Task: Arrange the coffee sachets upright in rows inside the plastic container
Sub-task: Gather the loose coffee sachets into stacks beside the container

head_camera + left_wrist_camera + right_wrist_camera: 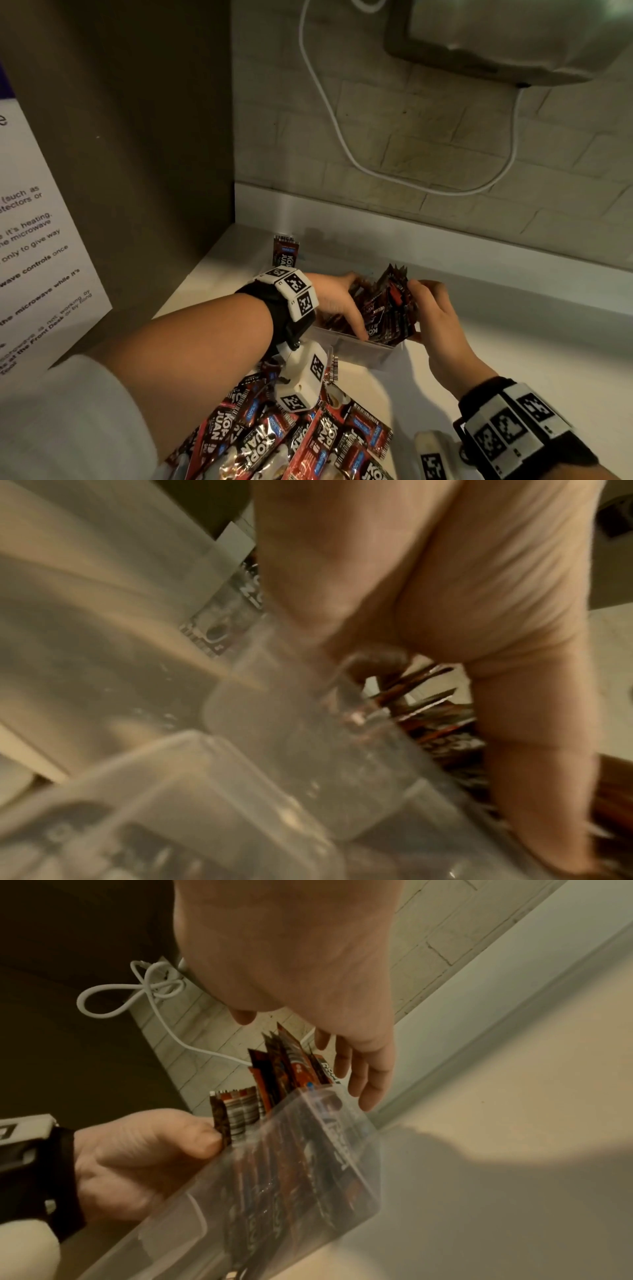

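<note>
Left hand (337,301) has its fingers (205,1139) pressed into the sachets (383,308) standing in the clear plastic container (363,347). Right hand (433,308) fingers (363,1074) are straight and slightly spread against the upright bundle's far side. Loose red-and-black sachets (308,435) marked "KOPI JUAN" heap on the white counter (513,342); a white cable (329,113) hangs behind.

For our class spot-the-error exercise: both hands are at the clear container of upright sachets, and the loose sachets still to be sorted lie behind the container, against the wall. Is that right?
Not quite. The head view shows the loose sachets heaped in front of the container, nearest the person, with only one sachet behind it. Both the left hand and right hand are indeed at the upright sachets.
</note>
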### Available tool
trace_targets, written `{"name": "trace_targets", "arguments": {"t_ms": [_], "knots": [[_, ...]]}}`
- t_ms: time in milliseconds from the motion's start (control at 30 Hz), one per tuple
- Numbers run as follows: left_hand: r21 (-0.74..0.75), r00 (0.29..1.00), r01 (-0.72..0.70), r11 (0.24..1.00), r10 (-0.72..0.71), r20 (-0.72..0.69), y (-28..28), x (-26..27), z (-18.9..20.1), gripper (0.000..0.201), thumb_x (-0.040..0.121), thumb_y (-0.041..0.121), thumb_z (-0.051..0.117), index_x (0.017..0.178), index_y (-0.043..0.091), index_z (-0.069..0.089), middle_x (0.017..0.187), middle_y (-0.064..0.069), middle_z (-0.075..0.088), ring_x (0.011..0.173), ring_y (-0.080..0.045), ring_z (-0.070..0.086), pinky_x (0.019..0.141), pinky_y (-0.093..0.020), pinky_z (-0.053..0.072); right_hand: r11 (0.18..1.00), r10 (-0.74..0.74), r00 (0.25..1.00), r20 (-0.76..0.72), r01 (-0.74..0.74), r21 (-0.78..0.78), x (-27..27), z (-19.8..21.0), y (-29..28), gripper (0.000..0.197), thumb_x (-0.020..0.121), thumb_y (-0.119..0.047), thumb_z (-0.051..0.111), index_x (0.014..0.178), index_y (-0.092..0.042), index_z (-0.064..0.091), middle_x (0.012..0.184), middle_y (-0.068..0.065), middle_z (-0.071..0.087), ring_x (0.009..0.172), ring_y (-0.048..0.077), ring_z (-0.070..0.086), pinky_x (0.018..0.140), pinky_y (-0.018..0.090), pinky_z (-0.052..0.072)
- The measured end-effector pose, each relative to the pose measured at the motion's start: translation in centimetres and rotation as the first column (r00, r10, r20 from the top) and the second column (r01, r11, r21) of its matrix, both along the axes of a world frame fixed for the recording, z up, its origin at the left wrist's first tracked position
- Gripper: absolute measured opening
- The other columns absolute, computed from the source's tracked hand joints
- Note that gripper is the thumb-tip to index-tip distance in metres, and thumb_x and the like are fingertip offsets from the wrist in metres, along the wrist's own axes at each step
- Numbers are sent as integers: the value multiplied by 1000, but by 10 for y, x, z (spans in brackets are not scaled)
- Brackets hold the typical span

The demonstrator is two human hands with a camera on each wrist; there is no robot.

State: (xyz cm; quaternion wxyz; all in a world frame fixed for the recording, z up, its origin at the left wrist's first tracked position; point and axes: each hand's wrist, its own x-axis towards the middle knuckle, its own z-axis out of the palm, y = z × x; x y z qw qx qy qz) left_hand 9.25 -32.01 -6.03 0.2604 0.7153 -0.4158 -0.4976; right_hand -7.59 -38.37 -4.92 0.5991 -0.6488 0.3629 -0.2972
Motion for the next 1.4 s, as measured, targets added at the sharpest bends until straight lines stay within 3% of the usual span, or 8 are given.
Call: {"name": "trace_targets", "arguments": {"t_ms": [133, 267, 433, 667, 800, 933, 1100, 1400], "knots": [[-1, 998, -29, 1000, 29, 53, -6, -15, 8, 101, 68, 7, 81, 148, 26, 21, 143, -12, 43, 130, -34, 43, 105, -48, 42, 999, -7, 1000, -2, 7, 37, 2, 1, 3, 30, 95, -37, 49, 111, -11, 46, 107, 8, 58, 97, 23, 61, 81, 49, 53], [-111, 944, -191, 975, 151, -295, -6, -32, 5, 93, 61, -4, 73, 136, 22, 26, 126, -20, 51, 114, -38, 56, 93, -53, 52, 998, -23, 1000, 4, 23, 51, 3, 3, 6, 31, 96, -36, 49, 113, -10, 46, 102, 5, 58, 94, 23, 61, 81, 50, 53], [-28, 697, -405, 914, 289, -656, -23, -36, -4, 79, 69, 61, 68, 132, 16, 53, 124, -20, 63, 106, -31, 64, 86, -42, 55, 999, -8, 1000, -12, 8, 41, 2, 6, 9, 34, 96, -38, 47, 117, -12, 46, 104, 2, 58, 91, 12, 60, 78, 43, 53], [-20, 583, -736, 677, 619, -527, -56, -27, -33, 65, 69, 64, 49, 120, 25, 41, 126, -16, 55, 108, -38, 59, 96, -56, 47, 999, -6, 999, -34, 8, 53, 1, 6, 8, 34, 95, -41, 48, 115, -14, 48, 107, 5, 60, 92, 15, 61, 86, 49, 52], [93, 570, -645, 758, 559, -602, -64, -27, -41, 101, 52, 82, 51, 129, 17, 53, 119, -18, 65, 106, -38, 64, 97, -54, 47, 998, 3, 1000, -30, -1, 64, 1, 6, 8, 35, 95, -41, 49, 115, -13, 48, 105, 4, 61, 93, 14, 62, 84, 44, 54], [87, 610, -595, 799, 520, -597, -65, -28, -39, 82, 66, 72, 50, 124, 16, 63, 116, -19, 68, 106, -36, 65, 101, -51, 45, 998, 8, 999, -32, -6, 66, 1, 6, 8, 34, 95, -40, 48, 115, -13, 49, 105, 4, 61, 93, 13, 62, 84, 44, 54], [71, 581, -662, 746, 571, -579, -102, -12, -79, 99, 41, 64, 68, 129, 22, 53, 116, -17, 67, 99, -41, 67, 90, -57, 49, 998, 4, 999, -33, -2, 59, 1, 5, 8, 35, 94, -40, 49, 116, -12, 50, 105, 3, 61, 94, 14, 63, 80, 41, 55], [92, 541, -714, 694, 630, -557, -108, -9, -76, 84, 58, 70, 46, 124, 19, 57, 118, -20, 64, 105, -42, 63, 96, -58, 44, 998, 26, 999, -44, -23, 58, 2, 5, 9, 32, 94, -42, 49, 112, -16, 49, 107, 6, 62, 98, 20, 63, 86, 44, 54]]}}
